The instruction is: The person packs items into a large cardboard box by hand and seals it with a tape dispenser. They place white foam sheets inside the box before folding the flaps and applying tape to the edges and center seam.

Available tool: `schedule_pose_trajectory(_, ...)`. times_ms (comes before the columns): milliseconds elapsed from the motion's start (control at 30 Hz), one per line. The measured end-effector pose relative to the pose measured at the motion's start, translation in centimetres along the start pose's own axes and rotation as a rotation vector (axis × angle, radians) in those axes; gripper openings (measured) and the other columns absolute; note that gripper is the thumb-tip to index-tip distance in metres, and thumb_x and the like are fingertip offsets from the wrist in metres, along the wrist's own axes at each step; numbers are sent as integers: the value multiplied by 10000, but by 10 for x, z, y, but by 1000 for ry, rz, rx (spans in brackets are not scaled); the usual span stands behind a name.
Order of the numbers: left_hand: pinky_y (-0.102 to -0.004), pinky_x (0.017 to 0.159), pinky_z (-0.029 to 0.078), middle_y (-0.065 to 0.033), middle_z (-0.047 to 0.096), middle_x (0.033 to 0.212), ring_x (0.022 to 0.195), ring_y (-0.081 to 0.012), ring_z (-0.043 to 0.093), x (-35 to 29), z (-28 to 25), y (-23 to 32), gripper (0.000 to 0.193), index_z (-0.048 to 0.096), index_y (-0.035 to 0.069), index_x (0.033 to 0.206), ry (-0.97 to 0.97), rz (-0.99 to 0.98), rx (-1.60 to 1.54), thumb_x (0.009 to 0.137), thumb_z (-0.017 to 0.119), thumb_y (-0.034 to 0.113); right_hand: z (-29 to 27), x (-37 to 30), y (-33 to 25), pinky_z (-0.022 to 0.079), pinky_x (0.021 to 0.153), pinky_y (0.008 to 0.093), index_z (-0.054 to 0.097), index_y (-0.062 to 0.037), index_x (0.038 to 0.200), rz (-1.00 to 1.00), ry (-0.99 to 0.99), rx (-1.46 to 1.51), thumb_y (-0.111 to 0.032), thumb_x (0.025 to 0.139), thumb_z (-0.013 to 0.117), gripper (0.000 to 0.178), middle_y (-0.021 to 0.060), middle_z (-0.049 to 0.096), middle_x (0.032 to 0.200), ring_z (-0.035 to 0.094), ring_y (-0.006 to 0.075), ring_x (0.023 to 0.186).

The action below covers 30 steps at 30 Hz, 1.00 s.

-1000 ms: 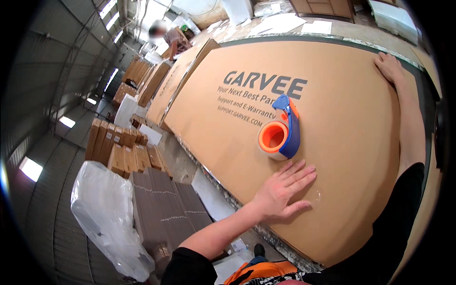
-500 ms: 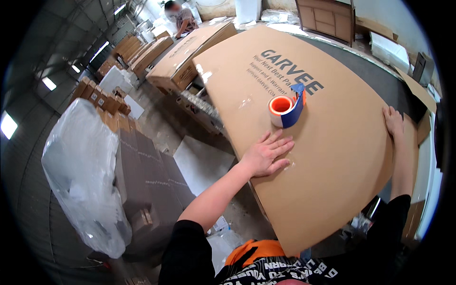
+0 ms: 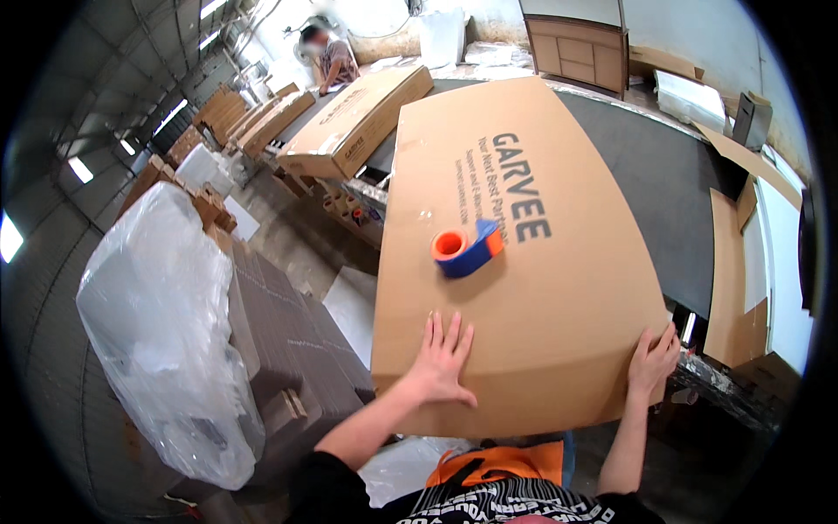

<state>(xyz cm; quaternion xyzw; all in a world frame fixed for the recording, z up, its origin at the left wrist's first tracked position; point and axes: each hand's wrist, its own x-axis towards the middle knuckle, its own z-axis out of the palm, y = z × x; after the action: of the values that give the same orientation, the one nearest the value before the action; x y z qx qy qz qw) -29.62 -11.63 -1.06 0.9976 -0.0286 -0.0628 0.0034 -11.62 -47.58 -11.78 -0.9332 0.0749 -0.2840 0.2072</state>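
A large brown cardboard box (image 3: 532, 323) with dark print on its top lies in front of me. My left hand (image 3: 441, 362) rests flat on the near left part of its top, fingers spread. Over the box's near right edge lies my right hand (image 3: 653, 360), its fingers apart and pressed to the cardboard. A blue and orange tape dispenser (image 3: 471, 259) with a tape roll sits on the box top, just beyond my left fingertips; neither hand touches it. The underside of the box is hidden.
A dark conveyor belt (image 3: 650, 183) runs beneath and beyond the box. Another closed carton (image 3: 358, 118) lies at the far left, near a person (image 3: 333, 61). Plastic-wrapped goods (image 3: 161, 341) and stacked grey cartons (image 3: 297, 323) stand at my left. An open carton (image 3: 729, 288) is at the right.
The box has turned clockwise and now lies squarer to me. The tape dispenser rode along, leftward and nearer. Both hands have moved nearer to me, still on the cardboard.
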Motion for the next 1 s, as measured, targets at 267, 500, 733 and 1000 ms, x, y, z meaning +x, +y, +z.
schedule_pose_trajectory(267, -656, 1036, 313, -244, 441, 1420, 1232, -607, 396, -6, 36, 17, 849, 537, 58, 1327, 347, -105, 87, 535, 757, 271, 41, -39, -36, 283, 1069, 460, 282, 42, 1413, 216, 277, 1002, -507, 874, 406, 779, 222, 370, 1382, 365, 336, 1290)
schedule_pose_trajectory(500, -648, 1010, 354, -261, 431, 1420, 1227, -598, 407, 0, 35, 9, 848, 525, 6, 1312, 323, -107, 164, 590, 796, 358, 11, -103, 45, 287, 1108, 445, 264, 58, 1448, 313, -25, 633, -238, 940, 518, 641, 229, 345, 1459, 350, 317, 1360)
schedule_pose_trajectory(733, -651, 1032, 321, -230, 409, 1449, 1255, -586, 385, 3, 40, -3, 907, 487, 36, 1363, 375, -111, 114, 581, 801, 370, -16, -66, 57, 468, 912, 326, 612, 102, 1116, 782, -285, 791, -151, 811, 588, 398, 165, 686, 1008, 639, 228, 980)
schedule_pose_trajectory(1000, -650, 1056, 287, -215, 364, 1484, 1294, -571, 343, -3, 47, -10, 1002, 471, 41, 1379, 347, -105, 85, 538, 835, 445, -63, -68, 65, 477, 915, 472, 630, 13, 1091, 1265, -839, 1696, -293, 838, 546, 406, 139, 666, 1082, 617, 275, 1043)
